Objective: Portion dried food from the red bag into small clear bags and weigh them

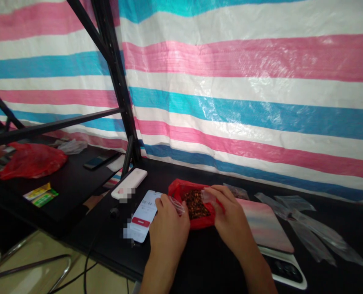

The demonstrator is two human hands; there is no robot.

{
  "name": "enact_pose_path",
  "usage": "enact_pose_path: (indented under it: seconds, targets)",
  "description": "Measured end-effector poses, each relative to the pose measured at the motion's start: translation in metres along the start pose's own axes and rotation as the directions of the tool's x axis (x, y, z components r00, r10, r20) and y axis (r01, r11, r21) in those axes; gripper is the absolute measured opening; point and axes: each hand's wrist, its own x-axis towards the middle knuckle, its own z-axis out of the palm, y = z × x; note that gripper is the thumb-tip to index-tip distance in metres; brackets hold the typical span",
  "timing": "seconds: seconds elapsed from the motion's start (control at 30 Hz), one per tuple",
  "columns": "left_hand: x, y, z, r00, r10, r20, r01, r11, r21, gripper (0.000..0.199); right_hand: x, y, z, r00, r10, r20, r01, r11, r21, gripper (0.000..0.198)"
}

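Pinching a small clear bag [193, 199] between them, the left hand [169, 226] and right hand [230, 216] hold it over a red bag of brown bits [193, 204] on the black table [205, 261]. A phone [144, 216] lies just left; a pink-striped pad [265, 224] lies right.

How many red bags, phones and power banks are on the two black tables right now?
Red bags: 2, one of brown bits at the hands, one far left
Phones: 3
White power bank: 1
Total: 6
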Motion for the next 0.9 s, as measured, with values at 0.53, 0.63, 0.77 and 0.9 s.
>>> enact_pose_path:
  seconds: [0.53, 0.63, 0.77, 0.9]
  targets:
    - [0.019, -0.006, 0.022, 0.995, 0.061, -0.073, -0.092, 0.803, -0.589, 0.026, -0.013, 0.021, -0.006, 0.970, 0.213, 0.114, -0.137, 0.874, -0.467, 0.055]
    - [0.017, -0.009, 0.027, 0.995, 0.062, -0.083, -0.095, 0.866, -0.490, 0.025, -0.012, 0.017, -0.001, 0.983, 0.168, 0.080, -0.112, 0.878, -0.466, 0.058]
    - [0.019, -0.012, 0.036, 0.999, 0.047, -0.010, -0.046, 0.878, -0.477, 0.026, -0.006, 0.012, 0.011, 0.987, 0.124, 0.106, -0.077, 0.926, -0.370, 0.063]
    - [0.025, -0.014, 0.043, 0.999, 0.002, 0.045, 0.026, 0.790, -0.612, 0.022, -0.005, 0.013, 0.022, 0.975, 0.131, 0.182, -0.076, 0.956, -0.282, 0.067]
